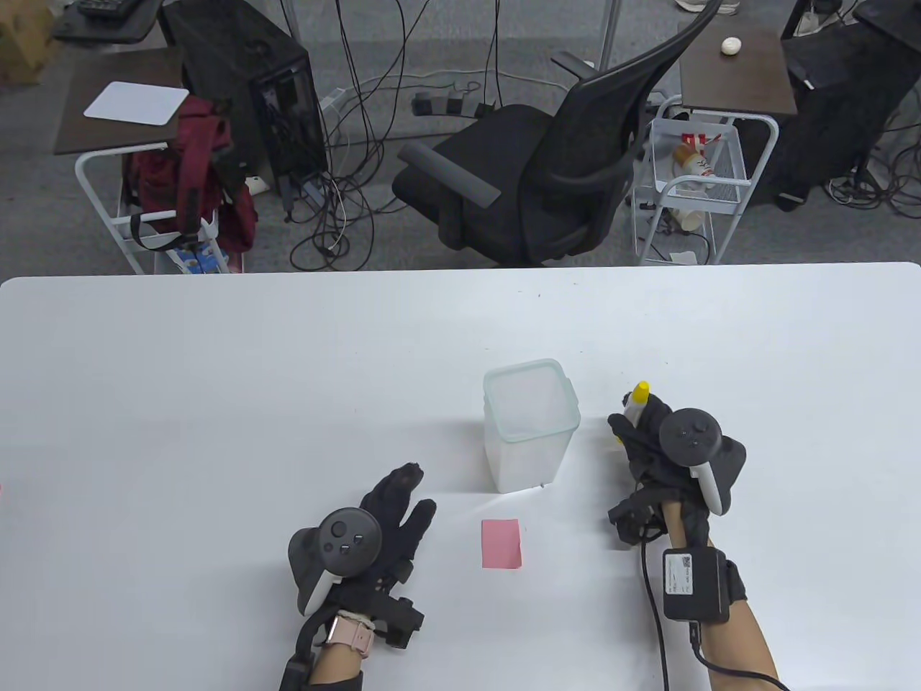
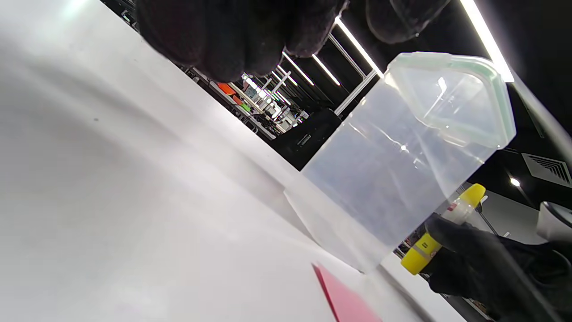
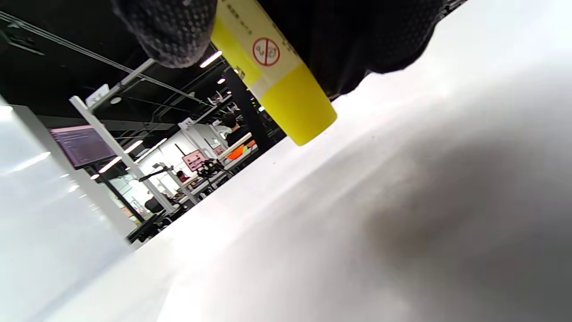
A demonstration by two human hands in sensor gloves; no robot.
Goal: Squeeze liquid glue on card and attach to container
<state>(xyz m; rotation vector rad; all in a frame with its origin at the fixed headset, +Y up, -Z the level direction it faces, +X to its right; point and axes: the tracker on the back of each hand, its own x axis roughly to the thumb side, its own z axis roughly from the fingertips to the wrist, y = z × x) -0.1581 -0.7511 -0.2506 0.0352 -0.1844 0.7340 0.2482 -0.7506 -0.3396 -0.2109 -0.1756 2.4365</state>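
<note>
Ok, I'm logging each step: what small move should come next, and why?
Probably bring the glue bottle, gripped in the right hand, over the pink card. The card lies bare on the table before the container; the left hand holds nothing.

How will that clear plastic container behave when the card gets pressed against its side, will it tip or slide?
The container looks empty and thin-walled, so it is probably light and may slide on the smooth white table. It stands taller than it is wide, so a push near the rim could tip it. The left hand holds nothing and could steady it.
</note>
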